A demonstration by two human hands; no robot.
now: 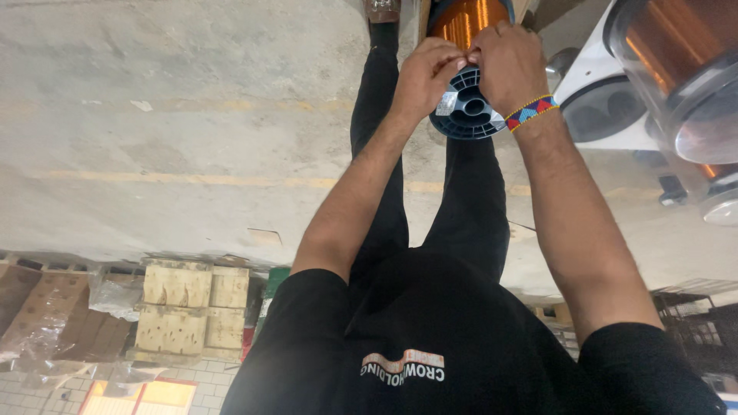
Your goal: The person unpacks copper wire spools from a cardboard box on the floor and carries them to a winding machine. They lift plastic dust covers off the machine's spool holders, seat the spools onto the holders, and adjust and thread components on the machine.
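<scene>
The picture is upside down: the person's black shirt is at the bottom and the hands reach toward the top edge. Both hands meet on a spool point(466, 100) of copper-coloured wire with a dark plastic end flange, which stands near the top middle of the view, above the person's black trousers. The left hand point(427, 73) is curled, its fingers point(453, 60) pinched together at the top rim of the flange. The right hand point(509, 65), with a beaded bracelet point(530, 112) on the wrist, closes over the same rim, and the fingertips of both hands touch each other there. It seems they pinch something thin, perhaps the wire end, but it is too small to see.

To do this well, I judge the pinch should be kept close to the flange and the wire kept tight, so that the winding does not loosen.

On the flange is a small pale grey label point(447, 104), roughly square. At the right, a bigger copper spool point(676, 54) sits under a clear cover. At lower left stand pale wooden crates point(192, 307), brown cartons under plastic film point(46, 307), and an orange-yellow box point(138, 397). A yellow line point(192, 180) crosses the concrete floor point(154, 92).
</scene>
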